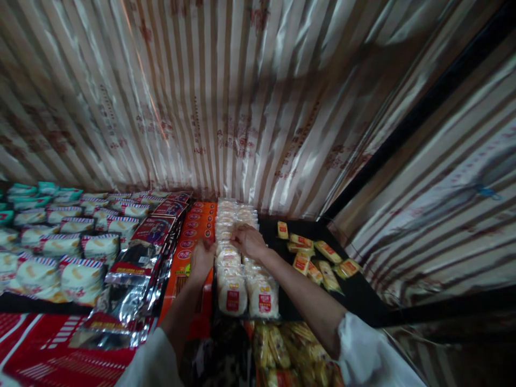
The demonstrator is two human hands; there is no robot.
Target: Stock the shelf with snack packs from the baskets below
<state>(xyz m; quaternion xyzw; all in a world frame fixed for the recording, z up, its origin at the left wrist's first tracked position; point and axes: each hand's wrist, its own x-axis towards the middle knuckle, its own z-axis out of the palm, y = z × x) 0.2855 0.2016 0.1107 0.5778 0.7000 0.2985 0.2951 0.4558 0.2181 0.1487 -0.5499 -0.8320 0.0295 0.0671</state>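
Two columns of clear-wrapped white round crackers with red labels (233, 301) run from the shelf's front toward the back. My right hand (249, 240) lies over the middle of these columns, its fingers curled down on the packs; what they hold, if anything, is hidden. Just left of the crackers, my left hand (202, 258) hovers at the edge of the orange packages (192, 226), thumb and fingers pressed together. Whether something small is between them cannot be made out. Yellow-wrapped bars (329, 277) lie scattered on the black surface to the right.
Dark red and silver packets (151, 231) stand left of the orange packages. Further left are rows of white and green pillow packs (83, 279). More yellow packs (278, 344) lie at the front, below the crackers. Striped plastic sheeting (226, 107) hangs behind; a black post (403, 129) slants at right.
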